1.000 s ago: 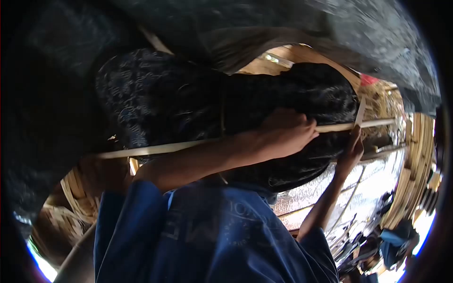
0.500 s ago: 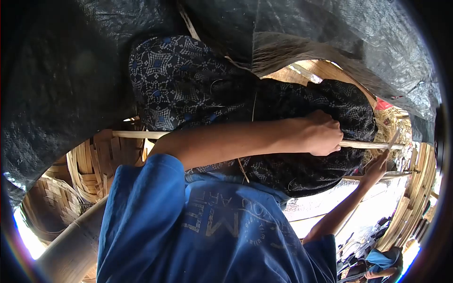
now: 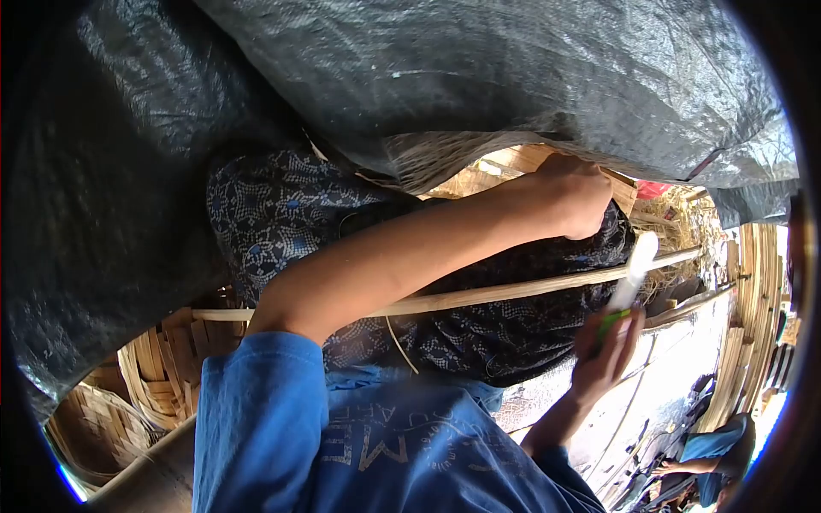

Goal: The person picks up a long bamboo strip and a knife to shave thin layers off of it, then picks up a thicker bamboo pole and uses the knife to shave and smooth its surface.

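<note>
A long pale bamboo strip [image 3: 513,295] lies across the patterned dark cloth [image 3: 274,205] over my lap and passes under my left forearm. Above the strip, near the knee, my left hand [image 3: 581,201] is closed in a fist, its fingertips turned away from view; whatever it may hold is hidden. Fingers wrapped around a green handle, my right hand [image 3: 605,346] grips a knife [image 3: 631,286]. The blade points up and away, overlaps the strip in this view and is smeared by motion.
Black plastic sheeting [image 3: 479,77] hangs in front and to the left. Woven bamboo baskets [image 3: 103,406] and a thick bamboo pole [image 3: 154,470] are at lower left. Straw [image 3: 676,222] lies beyond my knee, split bamboo [image 3: 753,325] stands at right, and another person [image 3: 723,457] is at lower right.
My left hand has come off the bamboo strip and moved up. My right hand with the knife has moved left and closer to me. The view has shifted slightly.
</note>
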